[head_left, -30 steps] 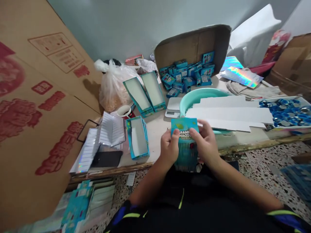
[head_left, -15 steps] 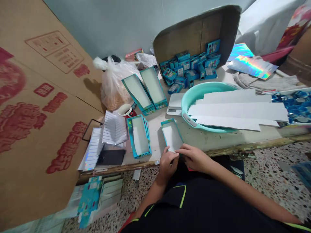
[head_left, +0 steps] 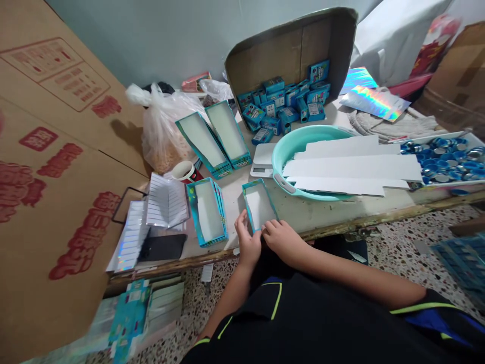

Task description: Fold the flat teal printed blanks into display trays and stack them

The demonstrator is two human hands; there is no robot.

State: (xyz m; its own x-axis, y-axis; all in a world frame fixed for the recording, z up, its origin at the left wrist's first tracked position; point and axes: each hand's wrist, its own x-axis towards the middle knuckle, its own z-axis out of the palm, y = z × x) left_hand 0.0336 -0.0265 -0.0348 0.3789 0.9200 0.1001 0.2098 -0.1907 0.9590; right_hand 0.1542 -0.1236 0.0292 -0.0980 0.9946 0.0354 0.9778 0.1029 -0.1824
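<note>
Teal cardboard tray (head_left: 259, 205) sits open on the tabletop (head_left: 303, 215), white inside, just left of the aqua plastic basin (head_left: 276, 156), and both hands are right on it! The left hand (head_left: 247, 238) comes up at the tray's near corner, fingers (head_left: 241, 222) together and upright against the teal wall. The right hand (head_left: 282, 240) lies flatter, its fingertips (head_left: 265, 227) pressed to the same near end. Neither hand is spread, but is that a pinch? Can't tell from here. Long white card strips (head_left: 352, 169) fill the basin, a white kitchen scale (head_left: 262, 167) sits at its left edge, and two more open teal trays (head_left: 215, 139) stand further left. Behind the basin, a cardboard carton (head_left: 291, 50) holds small teal boxes (head_left: 280, 108). To its right, blue-and-silver metal caps (head_left: 441, 162)!
</note>
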